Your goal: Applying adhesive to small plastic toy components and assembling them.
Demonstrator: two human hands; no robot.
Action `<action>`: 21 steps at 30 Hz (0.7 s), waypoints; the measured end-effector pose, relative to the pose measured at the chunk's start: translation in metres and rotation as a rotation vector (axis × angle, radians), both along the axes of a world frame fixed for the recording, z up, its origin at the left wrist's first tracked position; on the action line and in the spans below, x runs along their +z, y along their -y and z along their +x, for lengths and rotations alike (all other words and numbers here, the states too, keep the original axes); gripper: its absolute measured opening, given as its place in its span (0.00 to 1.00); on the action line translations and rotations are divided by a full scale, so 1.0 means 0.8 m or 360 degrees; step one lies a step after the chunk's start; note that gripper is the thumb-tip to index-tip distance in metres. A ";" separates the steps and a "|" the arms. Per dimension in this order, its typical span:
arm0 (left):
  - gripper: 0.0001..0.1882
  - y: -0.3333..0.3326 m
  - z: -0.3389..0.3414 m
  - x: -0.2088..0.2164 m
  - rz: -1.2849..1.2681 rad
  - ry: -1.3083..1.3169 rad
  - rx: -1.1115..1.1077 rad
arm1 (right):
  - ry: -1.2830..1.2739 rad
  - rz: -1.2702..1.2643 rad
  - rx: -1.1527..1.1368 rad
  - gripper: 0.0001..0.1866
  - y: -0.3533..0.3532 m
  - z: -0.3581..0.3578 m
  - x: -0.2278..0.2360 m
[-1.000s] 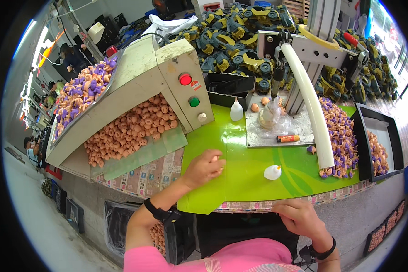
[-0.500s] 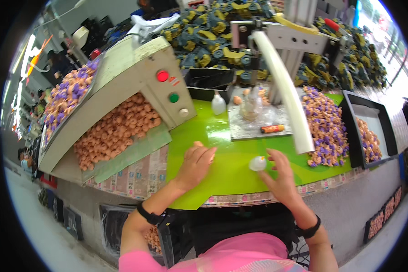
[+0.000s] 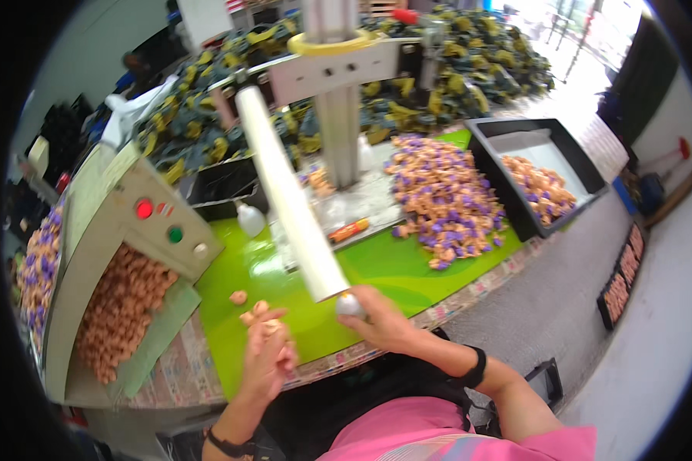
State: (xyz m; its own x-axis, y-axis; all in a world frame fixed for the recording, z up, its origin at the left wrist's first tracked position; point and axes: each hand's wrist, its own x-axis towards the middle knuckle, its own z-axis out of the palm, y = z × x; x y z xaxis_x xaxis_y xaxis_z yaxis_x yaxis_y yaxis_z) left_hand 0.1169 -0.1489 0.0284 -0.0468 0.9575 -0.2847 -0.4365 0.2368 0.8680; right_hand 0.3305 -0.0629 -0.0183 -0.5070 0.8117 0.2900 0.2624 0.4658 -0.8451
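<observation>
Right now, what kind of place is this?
Probably a small factory, maybe for toys: a boxy beige machine with coloured buttons, a heap of small peach and purple pieces, and a pile of grey and yellow parts.

Our left forearm (image 3: 237, 415) rises steeply from the lower edge, leaning a little to the right; our left hand (image 3: 266, 355) continues its line, fingers pointing away from us and partly bent in a loose pinch, their tips somewhat blurred; our right forearm (image 3: 454, 359) slants in from the lower right, reaching forward and leftward; our right hand (image 3: 378, 318) curls in a rounded grip, thumb and fingers turned toward our left; the two hands stay apart, neither wrist crossing the other.
</observation>
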 end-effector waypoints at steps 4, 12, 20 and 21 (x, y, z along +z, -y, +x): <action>0.17 -0.008 0.029 -0.023 -0.0352 0.0951 -0.0141 | 0.0080 -0.0140 0.0110 0.22 0.013 0.041 0.020; 0.16 -0.021 0.050 -0.032 -0.0401 0.0996 -0.0016 | 0.0068 -0.0239 -0.0054 0.29 0.030 0.064 0.055; 0.16 -0.014 0.060 -0.069 -0.0072 0.1053 -0.0343 | -0.0210 -0.0486 -0.0577 0.32 0.045 0.085 0.031; 0.17 -0.018 0.065 -0.068 -0.0130 0.1074 -0.0322 | -0.0309 -0.0498 -0.0631 0.32 0.049 0.081 0.031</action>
